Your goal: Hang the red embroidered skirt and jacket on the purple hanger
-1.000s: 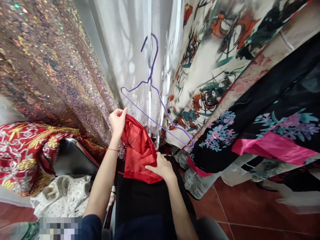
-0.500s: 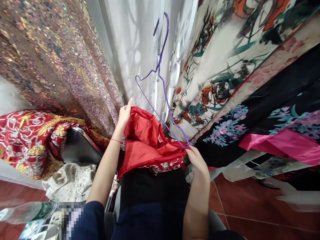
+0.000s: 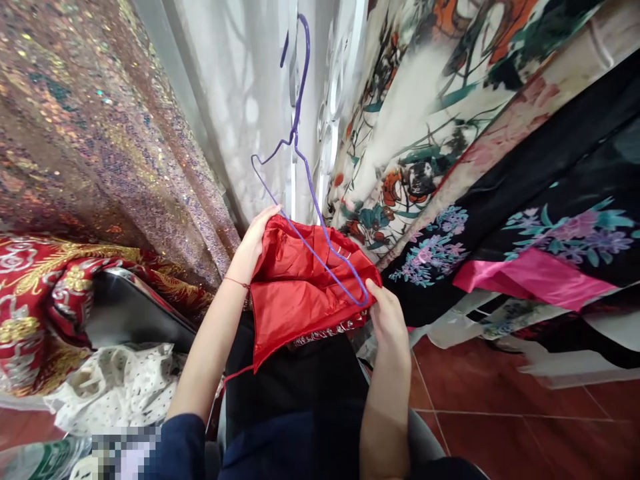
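A red satin garment (image 3: 287, 310) lies spread over my lap, its plain inner side facing up and a patterned, silvery edge showing below. My left hand (image 3: 259, 230) grips its upper left edge, fingers partly hidden by the cloth. On the other side, my right hand (image 3: 385, 312) pinches the garment's right edge, thumb on top, close to the lower corner of a purple wire hanger (image 3: 305, 157). The hanger's lower right end rests inside the garment, while its hook points up and away. Whether the right hand also touches the hanger I cannot tell.
Sequined fabric (image 3: 125, 133) hangs at the left, with a red embroidered garment (image 3: 30, 320) below it. A white dotted cloth (image 3: 120, 387) and a plastic bottle (image 3: 50, 460) are lower left. Floral-printed fabric (image 3: 400, 153) and black flowered fabric (image 3: 550, 200) hang at the right.
The garment's opening is spread wider, and the hanger end now sits within it. My right hand has shifted its hold from the hanger corner to the garment's edge. The view has turned slightly.
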Available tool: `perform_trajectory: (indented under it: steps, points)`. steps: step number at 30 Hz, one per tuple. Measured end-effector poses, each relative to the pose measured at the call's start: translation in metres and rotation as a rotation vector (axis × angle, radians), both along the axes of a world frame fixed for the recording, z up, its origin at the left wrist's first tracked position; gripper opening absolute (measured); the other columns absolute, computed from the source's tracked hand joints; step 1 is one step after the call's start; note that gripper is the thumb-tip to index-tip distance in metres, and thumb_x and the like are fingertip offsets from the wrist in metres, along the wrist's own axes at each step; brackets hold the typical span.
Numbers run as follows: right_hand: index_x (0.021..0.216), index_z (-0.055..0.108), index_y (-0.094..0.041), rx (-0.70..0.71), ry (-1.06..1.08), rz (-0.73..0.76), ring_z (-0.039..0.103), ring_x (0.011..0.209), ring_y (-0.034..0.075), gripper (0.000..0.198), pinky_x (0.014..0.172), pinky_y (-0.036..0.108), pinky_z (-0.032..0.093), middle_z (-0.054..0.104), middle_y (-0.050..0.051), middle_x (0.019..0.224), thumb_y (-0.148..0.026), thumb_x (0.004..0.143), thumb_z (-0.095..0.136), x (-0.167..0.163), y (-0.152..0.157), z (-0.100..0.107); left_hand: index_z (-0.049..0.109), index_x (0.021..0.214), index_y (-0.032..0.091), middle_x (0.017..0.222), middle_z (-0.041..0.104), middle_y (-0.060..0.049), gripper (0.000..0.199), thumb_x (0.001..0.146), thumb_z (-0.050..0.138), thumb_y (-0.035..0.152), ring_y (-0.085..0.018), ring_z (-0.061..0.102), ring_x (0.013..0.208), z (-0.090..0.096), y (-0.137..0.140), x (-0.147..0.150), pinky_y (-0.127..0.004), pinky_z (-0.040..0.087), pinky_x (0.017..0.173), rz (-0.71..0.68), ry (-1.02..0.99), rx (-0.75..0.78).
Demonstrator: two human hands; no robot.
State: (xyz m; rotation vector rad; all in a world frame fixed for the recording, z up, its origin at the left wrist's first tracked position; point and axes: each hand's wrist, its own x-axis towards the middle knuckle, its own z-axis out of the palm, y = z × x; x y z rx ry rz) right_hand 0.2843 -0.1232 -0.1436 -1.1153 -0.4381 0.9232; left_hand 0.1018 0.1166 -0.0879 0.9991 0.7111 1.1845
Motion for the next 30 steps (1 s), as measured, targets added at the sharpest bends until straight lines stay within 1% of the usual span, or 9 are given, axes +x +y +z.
perform_trajectory:
  steps: [3,5,8,12,14,17,21,26,30]
  points:
    - [0.068,0.070,-0.022,0.008,-0.079,-0.042,0.061,0.061,0.016,0.036,0.060,0.029,0.052,0.068,-0.001,0.065,-0.056,0.066,0.081,0.007,-0.002,0.003,0.053,0.068,0.020,0.059,0.050,0.007,0.028,0.063,0.080,0.028,-0.006,0.047,0.048,-0.002,-0.011,-0.005,-0.020,0.045,0.052,-0.051,-0.044,0.004]
    - [0.071,0.072,-0.021,0.025,-0.101,-0.141,0.062,0.063,0.017,0.039,0.061,0.030,0.052,0.069,0.000,0.067,-0.057,0.064,0.082,0.020,0.001,0.009,0.055,0.070,0.020,0.061,0.048,0.008,0.024,0.062,0.077,0.024,-0.005,0.044,0.050,-0.003,-0.018,-0.009,-0.017,0.040,0.051,0.024,-0.050,0.091]
    - [0.072,0.071,-0.019,0.073,-0.168,-0.268,0.060,0.064,0.015,0.040,0.063,0.029,0.051,0.070,0.000,0.071,-0.056,0.061,0.084,0.046,0.015,0.030,0.057,0.071,0.019,0.066,0.050,0.006,0.018,0.063,0.073,0.021,-0.005,0.046,0.056,-0.005,-0.029,-0.013,-0.016,0.039,0.054,0.157,-0.018,0.212]
    - [0.061,0.060,-0.021,0.121,-0.390,-0.245,0.048,0.055,0.011,0.043,0.056,0.025,0.042,0.058,-0.004,0.060,-0.059,0.068,0.077,0.076,0.038,0.063,0.057,0.069,0.019,0.069,0.052,0.005,0.013,0.067,0.070,0.022,-0.007,0.048,0.061,-0.008,-0.040,-0.017,-0.017,0.041,0.060,0.284,0.029,0.312]
    - [0.061,0.056,-0.021,0.097,-0.536,-0.196,0.044,0.055,0.011,0.045,0.057,0.025,0.039,0.053,-0.005,0.058,-0.062,0.074,0.071,0.086,0.046,0.072,0.058,0.068,0.019,0.070,0.054,0.004,0.011,0.070,0.068,0.024,-0.008,0.050,0.064,-0.010,-0.043,-0.019,-0.017,0.042,0.063,0.325,0.046,0.328]
    - [0.065,0.059,-0.021,-0.010,-0.814,-0.174,0.047,0.062,0.014,0.045,0.065,0.027,0.039,0.055,-0.003,0.062,-0.062,0.081,0.060,0.094,0.051,0.072,0.060,0.068,0.020,0.073,0.058,0.002,0.009,0.071,0.066,0.026,-0.009,0.052,0.067,-0.010,-0.047,-0.024,-0.018,0.043,0.065,0.370,0.050,0.324]
    - [0.077,0.064,-0.019,-0.139,-1.086,-0.254,0.053,0.071,0.019,0.048,0.073,0.031,0.040,0.064,0.003,0.072,-0.061,0.090,0.043,0.095,0.055,0.062,0.059,0.070,0.022,0.073,0.057,0.003,0.012,0.071,0.066,0.031,-0.010,0.051,0.065,-0.009,-0.054,-0.030,-0.019,0.043,0.065,0.375,0.069,0.317]
    - [0.081,0.067,-0.019,-0.158,-1.159,-0.293,0.060,0.077,0.024,0.056,0.079,0.036,0.043,0.071,0.010,0.082,-0.068,0.087,0.040,0.094,0.069,0.063,0.060,0.070,0.022,0.071,0.058,0.002,0.014,0.071,0.069,0.033,-0.011,0.052,0.065,-0.012,-0.066,-0.033,-0.021,0.043,0.063,0.347,0.077,0.337]
    - [0.075,0.060,-0.020,-0.077,-1.149,-0.239,0.055,0.071,0.020,0.052,0.073,0.032,0.042,0.065,0.004,0.073,-0.066,0.089,0.041,0.091,0.072,0.073,0.063,0.070,0.021,0.070,0.057,0.003,0.014,0.075,0.071,0.032,-0.010,0.050,0.064,-0.017,-0.071,-0.039,-0.020,0.041,0.062,0.339,0.107,0.387]
